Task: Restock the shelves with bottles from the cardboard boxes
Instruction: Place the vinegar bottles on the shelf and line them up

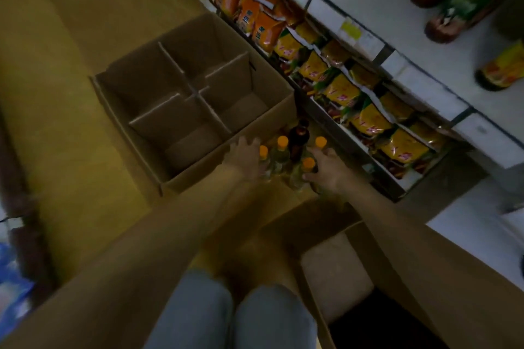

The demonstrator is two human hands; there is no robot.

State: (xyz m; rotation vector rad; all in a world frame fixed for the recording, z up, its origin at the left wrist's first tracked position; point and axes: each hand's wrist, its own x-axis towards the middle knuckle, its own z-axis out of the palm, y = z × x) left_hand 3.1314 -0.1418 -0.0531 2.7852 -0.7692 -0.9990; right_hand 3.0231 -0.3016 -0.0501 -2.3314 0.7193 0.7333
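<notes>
Several clear bottles with orange caps stand in a cluster on the floor beside the shelf, with a dark bottle among them. My left hand reaches to the cluster's left side with fingers spread, touching the leftmost bottle. My right hand is at the right side, its fingers around the near right bottle. A cardboard box with an empty divider grid sits open just left of the bottles.
The shelf on the right holds orange and yellow snack bags low down and bottles on the white level above. A second cardboard box lies near my knees. Floor to the left is yellowish.
</notes>
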